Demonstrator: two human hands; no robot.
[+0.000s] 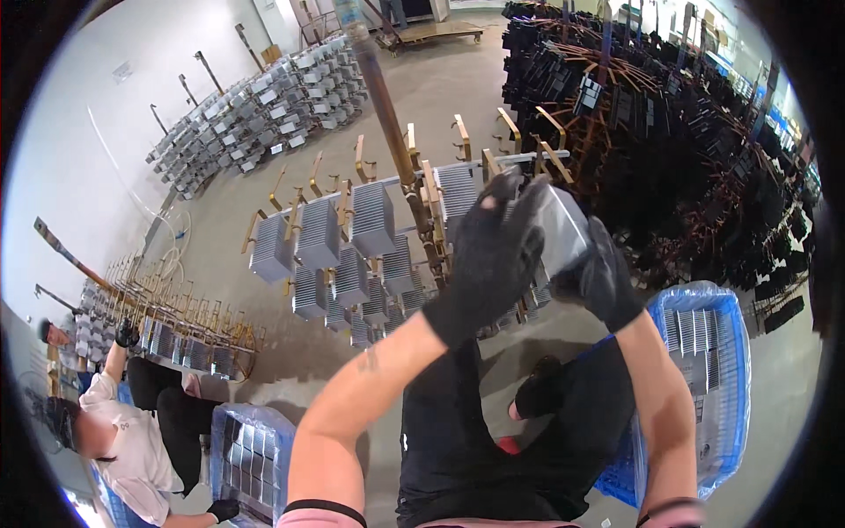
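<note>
A silver finned heat sink (563,231) is held up at the right part of a hanging rack, its smooth side facing me. My left hand (497,242), in a black glove, is closed against its left side, close to the rack's hooks. My right hand (603,277), also gloved, grips its lower right edge. The fingertips of both hands are partly hidden or blurred. The rack's crossbar (352,195) carries several brass-coloured hooks (363,158), and finned heat sinks (373,218) hang from it in tiers. A rusty upright pole (383,101) runs through the rack.
A blue plastic-lined crate (739,378) of heat sinks stands at my right. Dark, loaded racks (651,141) crowd the right; silver-loaded racks (264,106) line the left wall. A co-worker (132,431) sits at left beside another lined crate (286,431). A flat cart (440,33) stands far back.
</note>
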